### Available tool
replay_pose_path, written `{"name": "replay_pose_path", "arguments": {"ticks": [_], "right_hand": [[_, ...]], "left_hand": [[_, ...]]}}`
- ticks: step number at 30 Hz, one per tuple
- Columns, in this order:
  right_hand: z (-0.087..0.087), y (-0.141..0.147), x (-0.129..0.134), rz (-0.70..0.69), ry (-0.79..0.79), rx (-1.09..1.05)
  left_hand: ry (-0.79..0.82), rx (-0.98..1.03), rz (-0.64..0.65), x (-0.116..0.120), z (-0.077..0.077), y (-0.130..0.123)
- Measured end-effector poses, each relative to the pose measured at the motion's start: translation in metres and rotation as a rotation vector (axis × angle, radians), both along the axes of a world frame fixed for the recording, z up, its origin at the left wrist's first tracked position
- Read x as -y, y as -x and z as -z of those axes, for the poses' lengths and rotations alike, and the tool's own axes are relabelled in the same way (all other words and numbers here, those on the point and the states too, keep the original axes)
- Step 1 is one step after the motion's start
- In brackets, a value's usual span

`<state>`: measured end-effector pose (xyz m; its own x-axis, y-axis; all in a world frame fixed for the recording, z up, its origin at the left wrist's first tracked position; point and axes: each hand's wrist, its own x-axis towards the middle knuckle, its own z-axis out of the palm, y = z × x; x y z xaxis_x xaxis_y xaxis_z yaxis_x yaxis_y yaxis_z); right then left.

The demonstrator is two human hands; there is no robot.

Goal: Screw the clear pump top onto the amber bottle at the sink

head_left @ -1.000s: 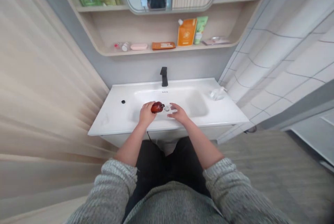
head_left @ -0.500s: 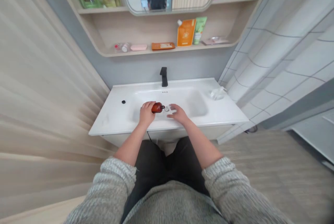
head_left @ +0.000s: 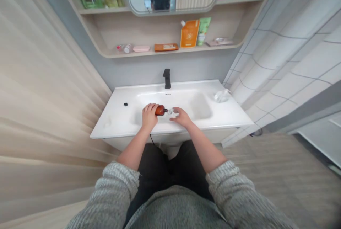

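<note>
My left hand (head_left: 149, 116) is shut around the body of a small amber glass bottle (head_left: 160, 110), held low over the white washbasin (head_left: 117, 118). The bottle lies on its side with its dark-collared neck pointing right. Just past the neck is a small clear piece (head_left: 169, 111), possibly a cap or pump part, though it is too small to tell. My right hand (head_left: 182, 117) hovers to the right of it, fingers spread and reaching left, holding nothing I can see.
A black faucet (head_left: 167, 79) rises behind the basin. A crumpled clear plastic wrapper (head_left: 222, 96) lies on the right of the counter. A wooden shelf (head_left: 170, 49) holds several toiletries beneath a mirror. Tiled wall stands right, a curtain left.
My left hand has closed further over the bottle, which looks turned slightly. My right hand has shifted a little left, towards the bottle's neck.
</note>
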<state>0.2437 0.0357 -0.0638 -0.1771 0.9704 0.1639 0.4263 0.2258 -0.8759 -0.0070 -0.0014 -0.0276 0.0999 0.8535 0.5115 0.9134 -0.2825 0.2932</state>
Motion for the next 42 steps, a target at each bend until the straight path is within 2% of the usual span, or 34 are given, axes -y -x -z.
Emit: {"name": "replay_pose_path", "arguments": {"ticks": [22, 34, 42], "right_hand": [[-0.001, 0.001, 0.001, 0.007, -0.003, 0.041], [0.005, 0.000, -0.002, -0.003, -0.030, 0.019], [0.002, 0.000, 0.000, -0.015, -0.017, 0.020]], "left_hand": [[-0.031, -0.042, -0.012, 0.005, -0.005, -0.003], [-0.042, -0.058, -0.020, 0.009, -0.007, -0.005], [-0.032, -0.053, -0.013, 0.011, -0.010, -0.005]]}}
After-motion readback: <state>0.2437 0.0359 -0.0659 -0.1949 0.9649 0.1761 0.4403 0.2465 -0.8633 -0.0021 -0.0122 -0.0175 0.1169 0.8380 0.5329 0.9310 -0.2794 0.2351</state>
